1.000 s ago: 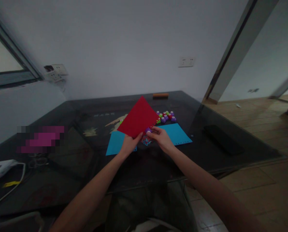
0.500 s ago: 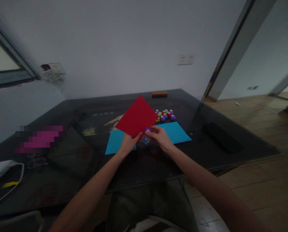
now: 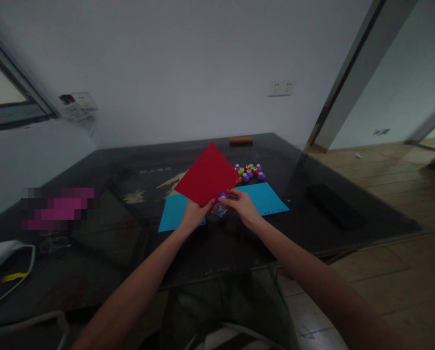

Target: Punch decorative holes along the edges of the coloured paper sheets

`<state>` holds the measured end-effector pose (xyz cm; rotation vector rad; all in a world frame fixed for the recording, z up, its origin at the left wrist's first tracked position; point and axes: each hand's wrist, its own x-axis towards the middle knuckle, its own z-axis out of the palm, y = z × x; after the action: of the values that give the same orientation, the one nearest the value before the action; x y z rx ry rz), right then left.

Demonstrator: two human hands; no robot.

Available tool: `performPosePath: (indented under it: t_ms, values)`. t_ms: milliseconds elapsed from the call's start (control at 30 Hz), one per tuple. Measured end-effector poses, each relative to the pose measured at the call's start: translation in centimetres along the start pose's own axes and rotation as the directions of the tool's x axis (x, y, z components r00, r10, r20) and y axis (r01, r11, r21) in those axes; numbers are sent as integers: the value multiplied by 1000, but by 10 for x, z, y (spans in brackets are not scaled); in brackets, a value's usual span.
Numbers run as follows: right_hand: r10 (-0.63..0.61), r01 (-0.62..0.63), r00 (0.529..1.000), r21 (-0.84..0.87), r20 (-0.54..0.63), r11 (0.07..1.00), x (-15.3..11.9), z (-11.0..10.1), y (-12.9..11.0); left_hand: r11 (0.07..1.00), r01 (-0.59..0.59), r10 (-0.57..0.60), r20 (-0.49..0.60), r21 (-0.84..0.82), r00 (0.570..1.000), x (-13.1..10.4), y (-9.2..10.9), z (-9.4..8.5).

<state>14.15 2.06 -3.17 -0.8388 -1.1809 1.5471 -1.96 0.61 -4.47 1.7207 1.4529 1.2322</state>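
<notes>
My left hand (image 3: 195,215) is closed on the lower corner of a red sheet of paper (image 3: 207,176), which is tilted up above the table. In my right hand (image 3: 242,204) a small purple craft punch (image 3: 223,196) is gripped at the sheet's lower right edge. Small cut-out shapes run along that edge near the right corner. Below the punch lies a little heap of coloured paper bits (image 3: 221,210). Two blue sheets, a left one (image 3: 173,214) and a right one (image 3: 263,198), rest on the table, with punched holes along the right one's near edge.
Behind the right blue sheet stand several purple, green and red craft punches (image 3: 249,174). A dark flat object (image 3: 334,206) lies on the dark table (image 3: 301,170) at the right. An orange-brown bar (image 3: 241,140) is at the back. At the left are a white device (image 3: 0,253) with a cable and a pixelated pink item (image 3: 62,206).
The view has shifted very slightly. Both hands, the red sheet and the punch keep almost the same position.
</notes>
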Motion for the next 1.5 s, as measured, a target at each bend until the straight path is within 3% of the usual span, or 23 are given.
performPosePath:
  t_ms: [167, 400, 800, 1500]
  values:
    - [11, -10, 1000, 16, -15, 1000, -1, 1, -1, 998, -59, 59, -2, -12, 998, 0, -1, 0]
    - [21, -21, 1000, 40, -13, 999, -1, 2, -2, 999, -24, 24, 13, -25, 1000, -2, 7, -1]
    - [-14, 14, 1000, 16, -16, 1000, 2, 0, 2, 999, -50, 50, 41, -10, 998, 1, -4, 1]
    - [-19, 19, 1000, 53, 8, 998, 3, -2, 4, 997, -26, 28, 31, -67, 999, -1, -3, 2]
